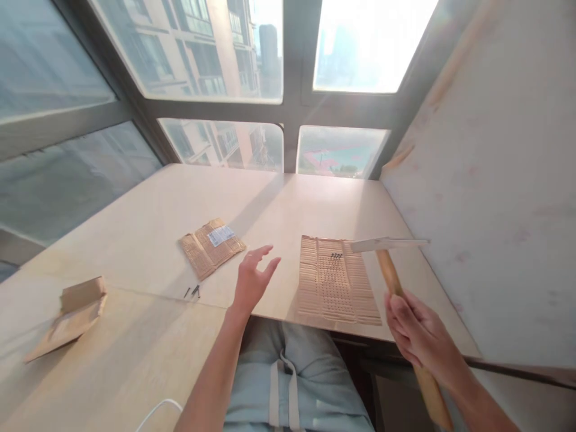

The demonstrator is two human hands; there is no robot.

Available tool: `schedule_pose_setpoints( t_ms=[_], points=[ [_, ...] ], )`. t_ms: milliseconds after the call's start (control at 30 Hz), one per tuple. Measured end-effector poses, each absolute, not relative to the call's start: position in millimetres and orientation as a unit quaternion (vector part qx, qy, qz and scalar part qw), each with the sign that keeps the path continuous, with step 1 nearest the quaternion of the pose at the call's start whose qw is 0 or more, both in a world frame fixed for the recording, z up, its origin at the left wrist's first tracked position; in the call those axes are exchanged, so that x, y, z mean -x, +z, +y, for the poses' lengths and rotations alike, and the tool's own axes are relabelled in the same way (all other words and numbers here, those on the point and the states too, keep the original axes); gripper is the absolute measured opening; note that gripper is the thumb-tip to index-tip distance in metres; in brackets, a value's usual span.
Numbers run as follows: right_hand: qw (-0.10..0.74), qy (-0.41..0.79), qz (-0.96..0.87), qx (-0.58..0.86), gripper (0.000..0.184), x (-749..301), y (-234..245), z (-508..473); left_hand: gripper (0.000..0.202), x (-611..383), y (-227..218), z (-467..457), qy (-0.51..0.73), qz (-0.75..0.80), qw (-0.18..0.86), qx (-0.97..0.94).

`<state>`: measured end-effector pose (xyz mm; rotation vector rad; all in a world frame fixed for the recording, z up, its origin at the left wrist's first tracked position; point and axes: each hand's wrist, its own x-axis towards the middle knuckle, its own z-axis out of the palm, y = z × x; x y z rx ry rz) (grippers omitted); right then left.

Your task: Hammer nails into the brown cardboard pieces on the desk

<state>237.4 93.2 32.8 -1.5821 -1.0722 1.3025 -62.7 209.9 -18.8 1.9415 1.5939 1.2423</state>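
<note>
My right hand [416, 333] is closed round the wooden handle of a hammer [390, 271], whose pale head points left above the right edge of a slatted cardboard sheet [335, 282]. A few small dark nails [335, 256] stand in that sheet near its top. My left hand [252, 279] hovers open above the table, fingers spread, between the slatted sheet and a flattened cardboard packet [211, 246] with a white label. It holds nothing.
Loose dark nails [192, 292] lie on the wooden table [148, 228] left of my left hand. A folded cardboard piece [72, 315] sits at the near left. Windows run behind the table, a pale board wall [495, 198] stands on the right. My lap shows below the table's edge.
</note>
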Motion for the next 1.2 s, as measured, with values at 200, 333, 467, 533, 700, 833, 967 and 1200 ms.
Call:
schedule_pose_setpoints(
  t_ms=[200,333,467,533,700,833,967,1200],
  points=[
    [0.452,0.503,-0.447,0.586,0.043,-239,32,89,0.029,201,-61,143,0.25,0.795,-0.01,-0.553],
    [0.443,0.508,-0.473,0.568,0.041,-227,40,96,0.035,235,-79,125,0.194,0.818,-0.011,-0.541],
    [0.42,0.51,-0.494,0.565,0.043,-213,43,103,0.036,234,-82,134,0.199,0.824,-0.01,-0.53],
    [0.404,0.517,-0.496,0.569,0.044,-211,42,104,0.033,234,-81,140,0.188,0.833,-0.017,-0.52],
    [0.388,0.522,-0.498,0.574,0.044,-210,38,97,0.03,239,-80,144,0.149,0.84,-0.033,-0.521],
    [0.399,0.522,-0.479,0.582,0.045,-210,39,93,0.027,247,-85,145,0.146,0.827,-0.05,-0.54],
    [0.421,0.518,-0.457,0.587,0.045,-213,39,92,0.022,250,-88,147,0.166,0.822,-0.06,-0.541],
    [0.449,0.509,-0.431,0.595,0.045,-224,34,86,0.024,252,-88,153,0.187,0.8,-0.039,-0.569]
  ],
)
